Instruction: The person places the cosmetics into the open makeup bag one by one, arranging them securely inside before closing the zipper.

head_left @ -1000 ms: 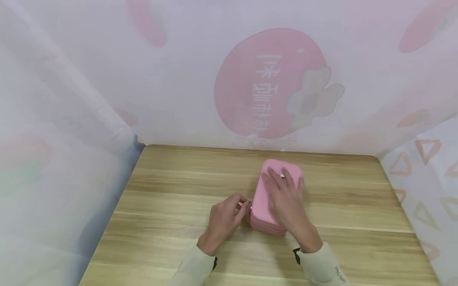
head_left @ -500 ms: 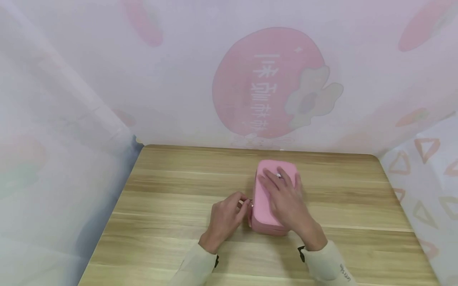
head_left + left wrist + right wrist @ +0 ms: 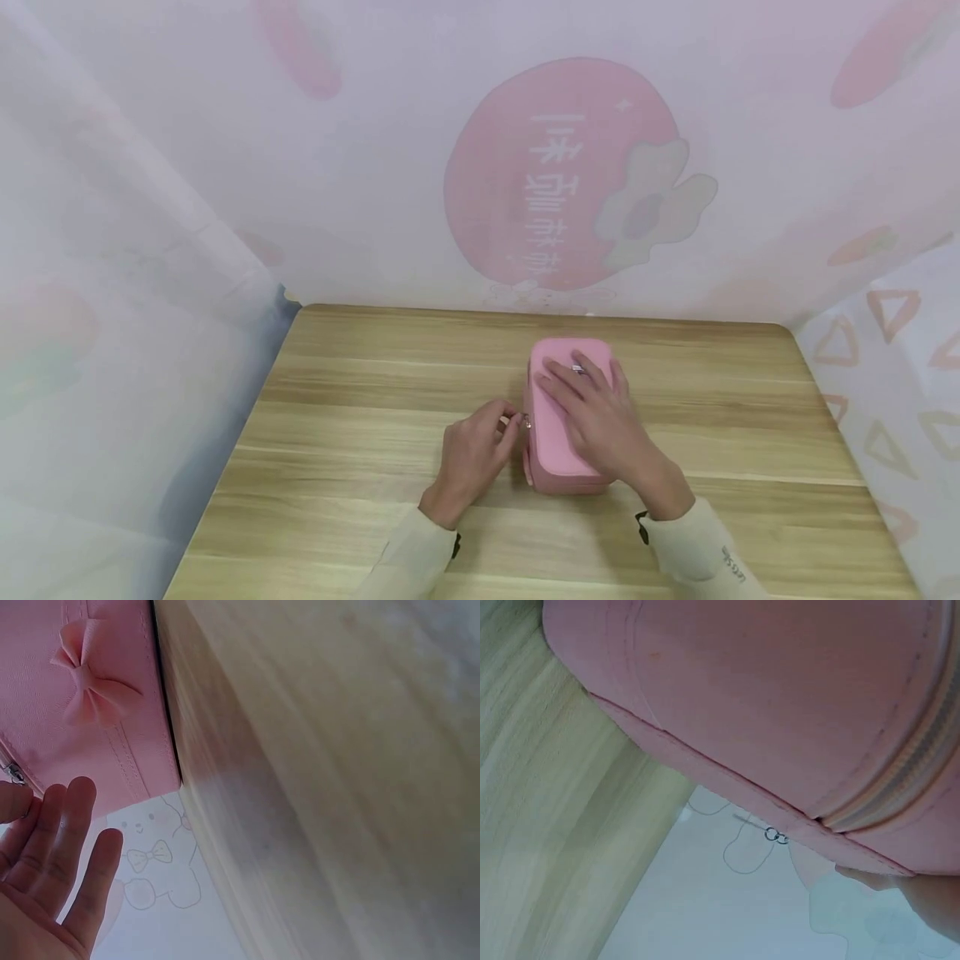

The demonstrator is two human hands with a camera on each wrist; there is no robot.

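A pink zippered case point(image 3: 553, 446) stands on the wooden table, its lid down. My right hand point(image 3: 603, 425) rests on the lid with fingers spread, partly covering a small silvery mark near the far end. At the case's left side my left hand point(image 3: 474, 450) pinches the zipper pull point(image 3: 13, 772) between thumb and index finger, its other fingers extended. A pink bow point(image 3: 84, 675) decorates that side. In the right wrist view, the zipper teeth point(image 3: 922, 742) run along the opposite side and end at a seam. Most of my right hand is out of that view.
The wood-grain table point(image 3: 360, 467) extends on both sides of the case. A pale printed curtain point(image 3: 375, 183) hangs behind its far edge, and further printed sheets stand at the left and right.
The case has turned slightly, its far end swinging left, and now lies straighter. My right hand has moved along with it. My left hand keeps its pinch with almost no movement.
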